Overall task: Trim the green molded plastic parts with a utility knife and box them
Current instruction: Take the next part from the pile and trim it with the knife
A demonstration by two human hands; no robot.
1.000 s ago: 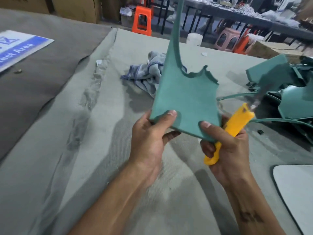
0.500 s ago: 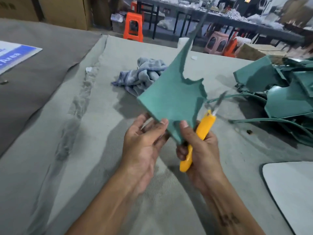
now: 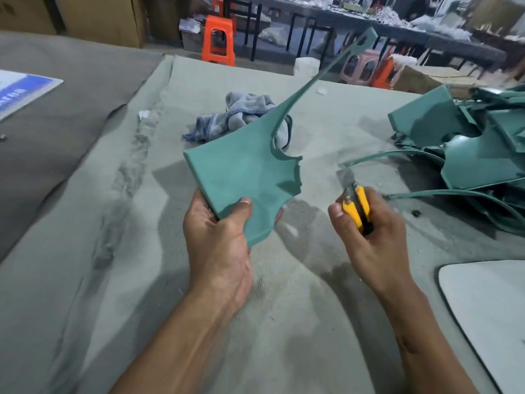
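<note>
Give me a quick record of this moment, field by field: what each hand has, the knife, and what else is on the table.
left hand: left hand grips the lower corner of the green plastic part, held up off the table
right hand: right hand holds the yellow utility knife
knife: blade out, apart from the part, to its right
part edge: ragged on the right, a long thin strip rising from the top
table: grey cloth cover
behind part: crumpled towel
right side: pile of green parts
</note>
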